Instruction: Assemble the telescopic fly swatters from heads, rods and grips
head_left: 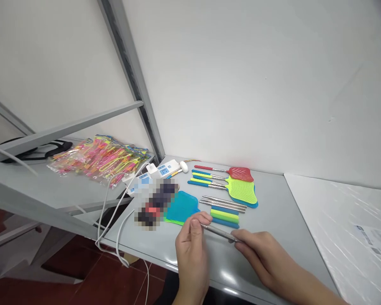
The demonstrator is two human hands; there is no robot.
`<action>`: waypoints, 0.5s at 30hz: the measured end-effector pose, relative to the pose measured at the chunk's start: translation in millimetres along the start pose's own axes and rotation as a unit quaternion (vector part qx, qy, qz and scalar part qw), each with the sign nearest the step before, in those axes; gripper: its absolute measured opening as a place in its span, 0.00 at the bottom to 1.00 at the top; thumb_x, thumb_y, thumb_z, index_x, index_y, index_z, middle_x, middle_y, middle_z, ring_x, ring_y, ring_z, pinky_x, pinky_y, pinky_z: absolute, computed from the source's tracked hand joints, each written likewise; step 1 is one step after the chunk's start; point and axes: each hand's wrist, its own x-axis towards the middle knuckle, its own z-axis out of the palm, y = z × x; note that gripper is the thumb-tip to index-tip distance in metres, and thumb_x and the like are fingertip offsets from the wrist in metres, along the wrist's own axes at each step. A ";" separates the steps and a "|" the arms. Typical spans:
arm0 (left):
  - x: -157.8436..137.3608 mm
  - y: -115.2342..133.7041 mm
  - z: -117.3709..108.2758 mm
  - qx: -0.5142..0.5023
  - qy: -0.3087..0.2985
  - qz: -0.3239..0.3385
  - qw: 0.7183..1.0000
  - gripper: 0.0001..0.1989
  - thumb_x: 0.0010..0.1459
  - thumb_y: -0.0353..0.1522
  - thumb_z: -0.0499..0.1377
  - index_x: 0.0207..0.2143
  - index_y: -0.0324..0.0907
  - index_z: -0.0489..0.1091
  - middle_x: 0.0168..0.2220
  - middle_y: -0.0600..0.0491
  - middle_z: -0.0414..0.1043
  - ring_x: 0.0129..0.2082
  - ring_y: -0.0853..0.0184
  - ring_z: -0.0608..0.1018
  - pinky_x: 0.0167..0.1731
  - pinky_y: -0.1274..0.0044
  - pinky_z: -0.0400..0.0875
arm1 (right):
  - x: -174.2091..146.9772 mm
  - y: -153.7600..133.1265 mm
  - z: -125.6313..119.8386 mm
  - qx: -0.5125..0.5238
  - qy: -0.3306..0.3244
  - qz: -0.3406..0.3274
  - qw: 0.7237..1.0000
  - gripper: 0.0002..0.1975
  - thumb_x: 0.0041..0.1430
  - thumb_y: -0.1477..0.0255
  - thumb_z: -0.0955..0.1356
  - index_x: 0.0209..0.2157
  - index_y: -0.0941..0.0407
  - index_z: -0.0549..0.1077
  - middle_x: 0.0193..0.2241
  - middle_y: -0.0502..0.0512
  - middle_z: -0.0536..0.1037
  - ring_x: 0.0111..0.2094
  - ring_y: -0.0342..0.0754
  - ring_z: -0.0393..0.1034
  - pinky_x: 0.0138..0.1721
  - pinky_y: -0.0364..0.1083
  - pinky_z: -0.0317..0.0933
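- Packets [101,159]: clear-wrapped, piled overlapping on the left shelf [47,195]; the placement appears to hold them apart from the loose parts.
- Power strip [164,170]: at the left end of the desk [273,216], toward the wall [257,84]; white cables hang in front of the shelving.
- Blurred item [155,205]: beside the power strip; identity cannot be told.
- Blue head [182,205]: flat on the desk, overlapping a green head [174,220]. Stacking probably saves space.
- Left hand [193,243]: fingers curled, thumb closed on the left end of the rod [220,232]. Contact with the blue head cannot be told.
- Rod: metal, above the front part of the desk, between both hands. Gripping both ends probably keeps it steady and controls its turn.
- Loose rods [224,204]: side by side behind the held rod, within easy reach.
- Grips [225,214]: blue and yellow-green tubes, parallel, just in front of the loose rods.
- Swatters [241,189]: near the wall, handles left, heads right and partly overlapping; the common direction likely keeps the row compact.
- Right hand [266,254]: thumb and fingers pinched on the rod's right end.
- White package [339,228]: flat at the right, labelled.
- Surface: grey, smooth, glossy at the front edge.
- Room: grey metal post [136,76] at left, dark red floor [98,275] below, pale wall behind.
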 end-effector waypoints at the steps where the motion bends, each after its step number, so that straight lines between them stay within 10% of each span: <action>1: -0.5 0.5 3.0 -0.011 0.001 -0.003 1.000 0.16 0.65 0.42 0.53 0.31 0.42 0.70 0.35 0.52 0.69 0.40 0.66 0.72 0.45 0.74 0.65 | -0.5 -1.9 -0.4 0.014 0.002 0.009 1.000 0.13 0.70 0.66 0.55 0.42 0.51 0.68 0.24 0.49 0.73 0.25 0.46 0.68 0.28 0.44 0.59; 9: 11.1 -15.1 10.3 -0.067 -0.003 -0.106 0.992 0.16 0.62 0.45 0.57 0.41 0.42 0.71 0.43 0.50 0.72 0.43 0.67 0.73 0.44 0.75 0.69 | 12.6 17.2 -5.6 -0.006 -0.002 0.064 0.998 0.15 0.70 0.63 0.55 0.43 0.51 0.69 0.31 0.52 0.78 0.29 0.49 0.72 0.30 0.45 0.59; 15: 4.1 -34.9 1.3 0.210 -0.052 -0.052 0.975 0.22 0.68 0.43 0.48 0.61 0.47 0.58 0.60 0.45 0.61 0.52 0.62 0.69 0.49 0.69 0.67 | 51.5 65.2 -23.3 -0.169 0.040 0.042 0.984 0.16 0.71 0.67 0.54 0.42 0.53 0.71 0.36 0.52 0.78 0.35 0.47 0.70 0.37 0.45 0.57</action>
